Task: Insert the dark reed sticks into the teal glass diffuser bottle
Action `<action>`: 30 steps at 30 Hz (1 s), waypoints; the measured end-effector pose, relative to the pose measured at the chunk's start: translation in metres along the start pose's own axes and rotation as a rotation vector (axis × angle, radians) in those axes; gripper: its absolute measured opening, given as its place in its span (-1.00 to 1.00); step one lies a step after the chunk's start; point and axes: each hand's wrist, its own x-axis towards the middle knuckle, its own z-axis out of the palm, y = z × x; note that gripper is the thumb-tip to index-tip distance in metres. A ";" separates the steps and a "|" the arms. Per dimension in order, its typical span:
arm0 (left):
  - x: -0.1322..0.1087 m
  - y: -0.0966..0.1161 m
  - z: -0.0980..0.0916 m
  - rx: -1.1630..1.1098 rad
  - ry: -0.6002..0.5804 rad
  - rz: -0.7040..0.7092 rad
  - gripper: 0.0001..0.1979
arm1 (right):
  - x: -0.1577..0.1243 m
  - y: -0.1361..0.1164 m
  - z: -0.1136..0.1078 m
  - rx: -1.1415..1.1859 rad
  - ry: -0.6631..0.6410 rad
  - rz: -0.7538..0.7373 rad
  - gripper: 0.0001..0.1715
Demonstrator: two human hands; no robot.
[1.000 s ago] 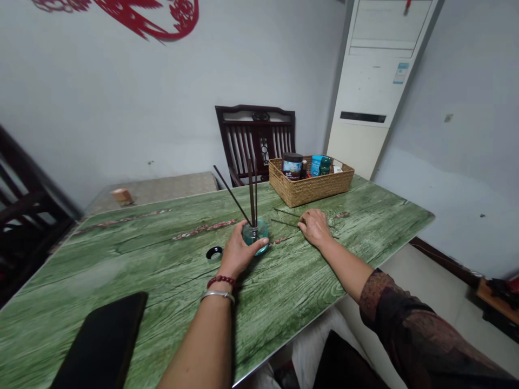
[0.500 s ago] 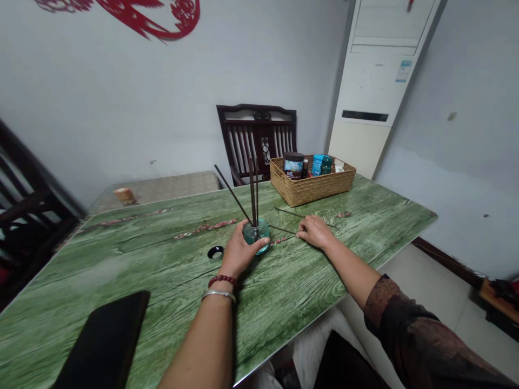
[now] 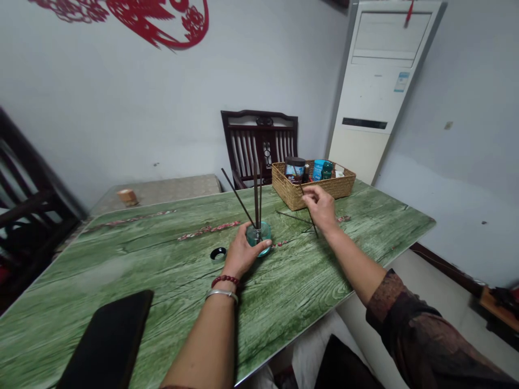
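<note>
My left hand (image 3: 242,249) is wrapped round a small teal glass diffuser bottle (image 3: 265,233) standing on the table. Several dark reed sticks (image 3: 256,197) rise from the bottle's neck, one leaning left. My right hand (image 3: 320,207) pinches a single dark reed stick (image 3: 313,226) above the table, in front of the basket. That stick is tilted, its lower end toward me. Another reed stick (image 3: 292,217) lies on the table between the bottle and my right hand. A black ring-shaped cap (image 3: 218,254) lies left of my left hand.
A wicker basket (image 3: 288,195) with jars and bottles stands behind my right hand. At the left front lies a black phone-like slab (image 3: 107,340). A dark wooden chair (image 3: 261,135) is behind the green wood-patterned table (image 3: 178,319). A small wooden cup-like object (image 3: 127,196) sits beyond it.
My right hand has lifted a reed stick off the table and tilted it upright. The left hand keeps its hold on the bottle. The view has shifted slightly.
</note>
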 end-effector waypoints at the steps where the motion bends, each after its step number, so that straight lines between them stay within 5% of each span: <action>1: 0.000 0.000 0.000 -0.006 0.003 -0.004 -0.30 | 0.005 -0.010 0.002 0.120 0.031 -0.013 -0.83; 7: 0.001 -0.004 0.003 0.023 0.001 0.011 -0.28 | 0.017 -0.060 0.038 0.557 0.000 -0.065 -0.66; 15: 0.003 -0.007 0.004 0.041 -0.025 0.020 -0.28 | 0.009 -0.056 0.086 0.458 -0.080 -0.030 -0.76; 25: 0.002 -0.007 0.004 0.048 -0.011 0.021 -0.27 | -0.009 -0.048 0.099 0.247 -0.189 0.057 -0.78; 30: 0.001 -0.005 0.003 0.035 -0.019 0.014 -0.28 | -0.014 -0.039 0.075 0.006 -0.191 -0.072 -0.89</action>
